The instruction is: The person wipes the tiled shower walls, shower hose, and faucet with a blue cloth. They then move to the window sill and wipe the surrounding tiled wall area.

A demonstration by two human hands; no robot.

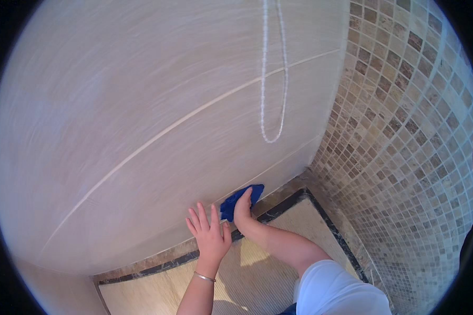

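My right hand point(243, 208) presses a blue cloth point(229, 204) against the lower part of a large pale tiled wall point(142, 189), just above the floor edge. The cloth spreads out on both sides of the hand, and part of it is hidden under the palm. To the left of the cloth, my left hand point(211, 236) rests with spread fingers at the same wall, holding nothing. A metal bangle point(204, 277) circles the left wrist. A looped white beaded cord point(263, 94) hangs down the wall above the hands.
A wall of small brown and beige mosaic tiles point(394, 130) meets the pale wall at a corner on the right. Below lies a ribbed beige floor point(268, 271) with a dark stone border point(327, 224). Sunlight and shadow fall across the floor.
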